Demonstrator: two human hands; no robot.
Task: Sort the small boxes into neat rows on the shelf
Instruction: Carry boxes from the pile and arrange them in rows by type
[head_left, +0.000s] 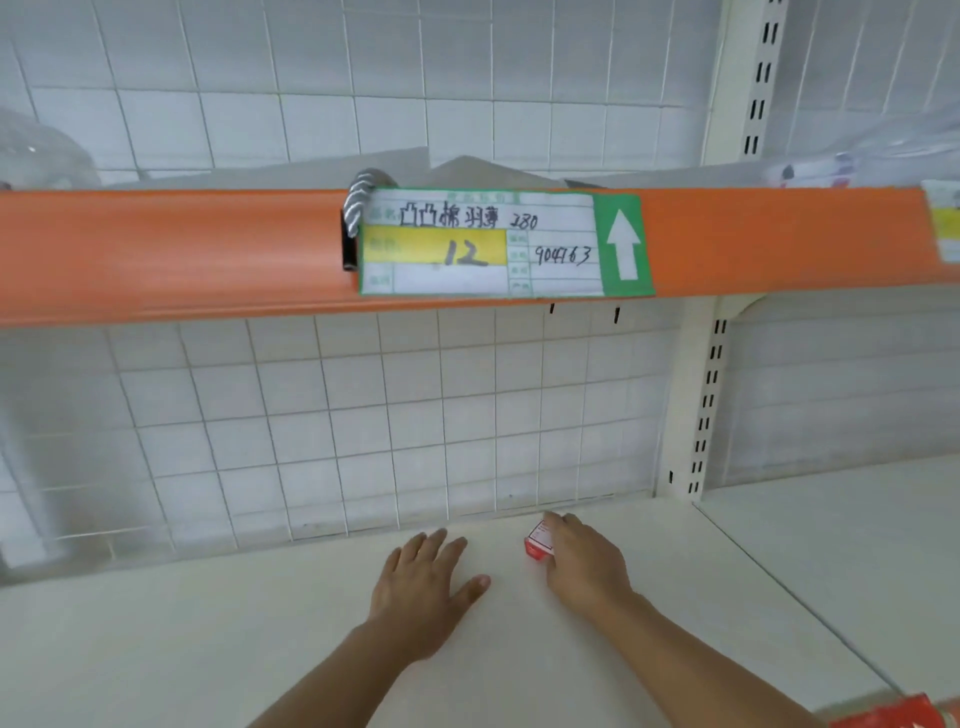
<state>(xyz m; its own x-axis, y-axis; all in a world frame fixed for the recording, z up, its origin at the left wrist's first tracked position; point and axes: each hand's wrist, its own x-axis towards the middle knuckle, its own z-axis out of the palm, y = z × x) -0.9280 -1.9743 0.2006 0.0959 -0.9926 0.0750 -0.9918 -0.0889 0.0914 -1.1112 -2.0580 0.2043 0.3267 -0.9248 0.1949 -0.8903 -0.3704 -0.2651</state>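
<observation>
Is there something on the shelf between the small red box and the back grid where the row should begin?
Nothing visible stands in the way. The right hand holds the small red box on the shelf, close to the wire grid. The left hand lies flat to its left, apart from it.

Matt cream shelf board (208, 649), thin wire-grid back panel (363, 415), glossy orange plastic edge strip (182, 249), paper price label (483, 244).
</observation>
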